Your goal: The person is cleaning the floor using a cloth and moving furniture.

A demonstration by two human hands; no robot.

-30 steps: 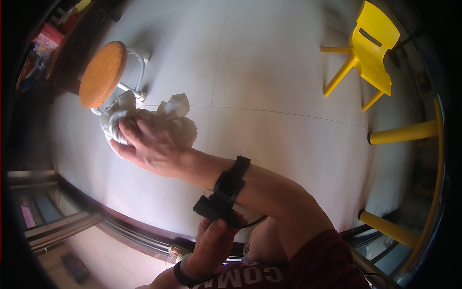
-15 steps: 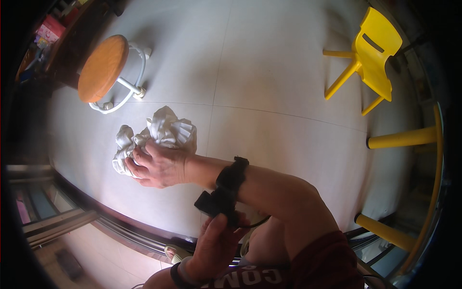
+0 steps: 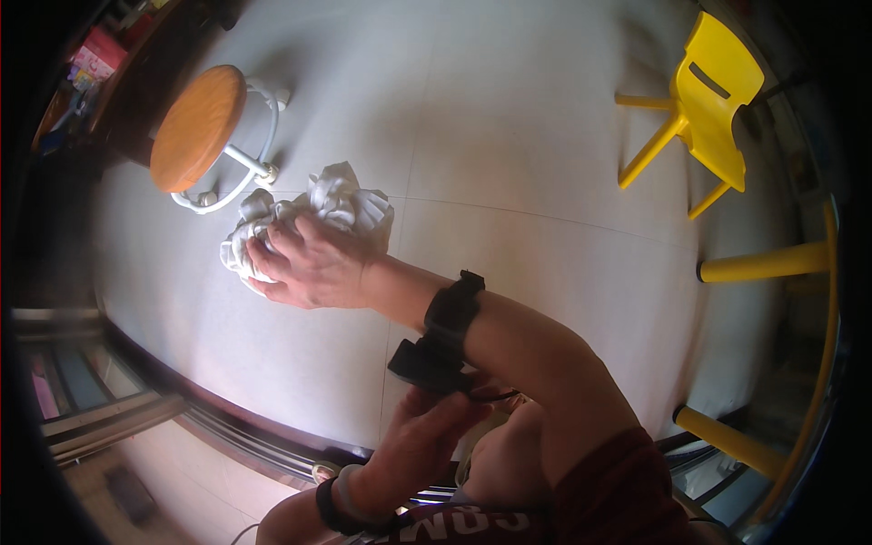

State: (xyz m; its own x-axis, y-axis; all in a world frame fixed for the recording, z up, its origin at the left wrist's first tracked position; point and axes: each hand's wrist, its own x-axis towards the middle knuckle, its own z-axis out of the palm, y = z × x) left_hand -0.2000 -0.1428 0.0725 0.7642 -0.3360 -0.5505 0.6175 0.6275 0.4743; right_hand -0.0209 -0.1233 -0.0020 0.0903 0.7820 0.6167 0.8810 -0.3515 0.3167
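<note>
One white cloth lies bunched on the floor, left of the frame's centre. Your right hand is on top of it, its fingers slightly parted and bent over the folds, clasping them. You have one strap around your right forearm, with a black device at its lower side. Your left hand, bottom centre, is up against that device; its fingers are partly hidden, so you cannot tell whether they pinch or only touch. Two bands, one black and one grey, circle that wrist. One stool stands upper left, one yellow chair upper right, and two yellow legs show at the right edge. Far upper left sits a pink box, its contents too small to make out.
</note>
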